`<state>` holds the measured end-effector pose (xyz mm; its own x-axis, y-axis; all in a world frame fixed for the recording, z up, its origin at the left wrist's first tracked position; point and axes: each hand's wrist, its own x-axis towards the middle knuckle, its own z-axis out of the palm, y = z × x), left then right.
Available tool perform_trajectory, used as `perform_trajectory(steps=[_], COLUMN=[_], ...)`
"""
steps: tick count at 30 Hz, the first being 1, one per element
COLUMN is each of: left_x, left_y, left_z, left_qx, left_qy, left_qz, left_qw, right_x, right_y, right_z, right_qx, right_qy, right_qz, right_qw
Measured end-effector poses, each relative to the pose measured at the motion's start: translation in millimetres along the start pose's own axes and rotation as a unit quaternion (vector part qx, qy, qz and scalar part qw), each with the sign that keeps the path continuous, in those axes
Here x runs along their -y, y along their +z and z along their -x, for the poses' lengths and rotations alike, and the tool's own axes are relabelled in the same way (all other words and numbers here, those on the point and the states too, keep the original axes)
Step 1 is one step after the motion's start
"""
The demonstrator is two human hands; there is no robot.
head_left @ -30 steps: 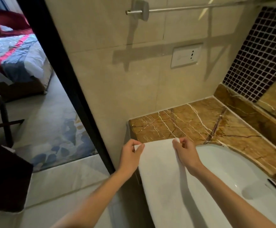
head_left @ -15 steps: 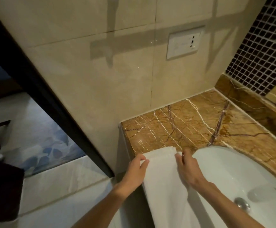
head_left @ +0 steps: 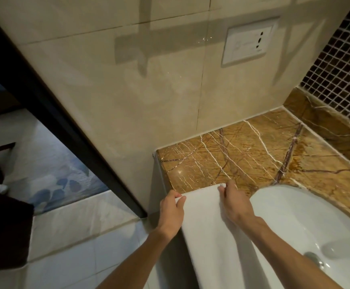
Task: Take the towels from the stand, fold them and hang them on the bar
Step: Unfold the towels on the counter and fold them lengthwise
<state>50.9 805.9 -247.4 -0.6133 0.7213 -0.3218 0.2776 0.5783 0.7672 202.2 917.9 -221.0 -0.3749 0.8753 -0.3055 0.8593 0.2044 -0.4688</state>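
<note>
A white towel [head_left: 211, 230] lies in a long strip on the brown stone bench [head_left: 243, 161], just beside the white sink [head_left: 307, 222]. Its far end sits on the bench edge. The near end runs off the bottom of the picture, so you cannot see how long it is or how many times it is folded.

The left hand [head_left: 171, 213] pinches the far left corner of the towel between thumb and fingers. The right hand [head_left: 233, 202] pinches the far right corner the same way. Some fingertips are tucked under the cloth and cannot be seen. Both arms are cut off at the bottom.

The sink is cut off at the right side. Only part of its metal drain [head_left: 315, 259] shows.

On the tan wall [head_left: 149, 97] there is a white socket plate [head_left: 248, 44]. It has faint marks on it, but they are too blurry to read. A grey shadow of a bar falls on the wall. The bar itself is out of the picture.

At the right is a wall of small dark tiles [head_left: 341, 76]. At the left, past a black door frame [head_left: 51, 113], a blue and white rug [head_left: 53, 174] shows. A dark thing at the lower left is too dim to make out.
</note>
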Motion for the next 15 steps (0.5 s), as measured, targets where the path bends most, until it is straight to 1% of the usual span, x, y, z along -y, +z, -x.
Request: perform_trajectory(steps=[3, 6, 9, 12, 15], left_x=[3, 4, 5, 8, 10], left_y=[1, 3, 6, 8, 7], left_z=[-4, -9, -8, -6, -5], left_qx=[-0.015, -0.022, -0.045, -0.065, -0.07], left_qy=[0.014, 0.014, 0.011, 0.008, 0.013], left_qz=[-0.027, -0.05, -0.08, -0.087, -0.088], left_qw=[0.999, 0.998, 0.996, 0.994, 0.994], right_x=[1, 2, 4, 5, 5], right_y=[4, 7, 9, 12, 12], right_z=[1, 1, 0, 0, 2], right_qx=[-0.017, -0.029, -0.033, -0.037, -0.047], right_qy=[-0.005, -0.009, 0.003, 0.022, 0.019], right_qz=[0.011, 0.017, 0.012, 0.011, 0.004], right_qw=[1.0, 0.999, 0.999, 0.999, 0.999])
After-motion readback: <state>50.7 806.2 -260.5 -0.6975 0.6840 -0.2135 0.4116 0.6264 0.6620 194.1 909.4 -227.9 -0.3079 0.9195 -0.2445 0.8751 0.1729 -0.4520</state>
